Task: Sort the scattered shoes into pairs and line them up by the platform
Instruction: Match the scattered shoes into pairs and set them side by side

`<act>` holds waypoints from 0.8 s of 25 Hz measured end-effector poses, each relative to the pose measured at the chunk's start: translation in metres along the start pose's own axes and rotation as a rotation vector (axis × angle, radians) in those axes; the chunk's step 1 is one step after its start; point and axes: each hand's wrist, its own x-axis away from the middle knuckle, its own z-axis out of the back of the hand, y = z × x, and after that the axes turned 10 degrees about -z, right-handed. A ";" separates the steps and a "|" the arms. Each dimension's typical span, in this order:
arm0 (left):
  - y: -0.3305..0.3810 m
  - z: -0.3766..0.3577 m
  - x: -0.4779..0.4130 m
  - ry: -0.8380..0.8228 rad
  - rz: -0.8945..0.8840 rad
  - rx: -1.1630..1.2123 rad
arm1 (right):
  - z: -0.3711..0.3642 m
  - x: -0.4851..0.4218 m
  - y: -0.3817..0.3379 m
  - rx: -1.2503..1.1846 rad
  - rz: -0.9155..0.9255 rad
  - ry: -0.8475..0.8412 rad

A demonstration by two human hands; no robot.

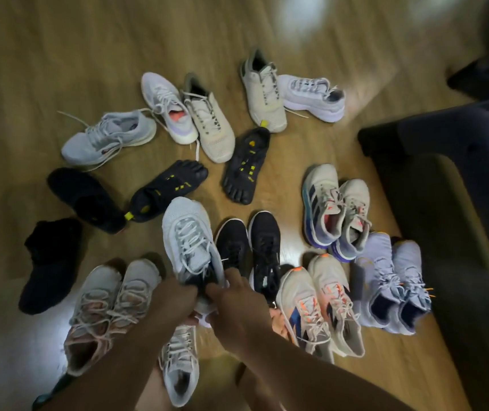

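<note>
Near the middle, the left hand and right hand both clamp curled fingers on the heel collar of a white shoe, its toe pointing far. A similar shoe lies nearer, partly under the forearms. Side by side sit a pinkish pair on the left and a black pair just right. An orange-striped pair, lavender pair and teal-soled pair are beside the dark platform. Farther off, toe shoes, beige shoes, pale trainers and black booties lie scattered on the floor.
</note>
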 end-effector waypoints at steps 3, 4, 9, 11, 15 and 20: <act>0.020 -0.029 0.009 -0.079 -0.092 0.069 | 0.022 -0.005 0.036 -0.023 -0.095 0.021; 0.028 -0.038 0.011 -0.125 -0.117 0.077 | 0.032 -0.009 0.053 -0.027 -0.124 0.047; 0.059 -0.072 0.008 -0.206 -0.193 0.001 | 0.094 -0.053 0.155 0.100 -0.204 0.160; 0.069 -0.083 0.002 -0.190 -0.168 -0.013 | 0.124 -0.084 0.191 0.147 -0.250 0.190; 0.076 -0.094 -0.012 -0.157 -0.168 -0.122 | 0.189 -0.157 0.245 0.178 -0.316 0.232; 0.071 -0.092 -0.033 -0.073 -0.204 -0.147 | 0.229 -0.245 0.272 0.231 -0.369 0.315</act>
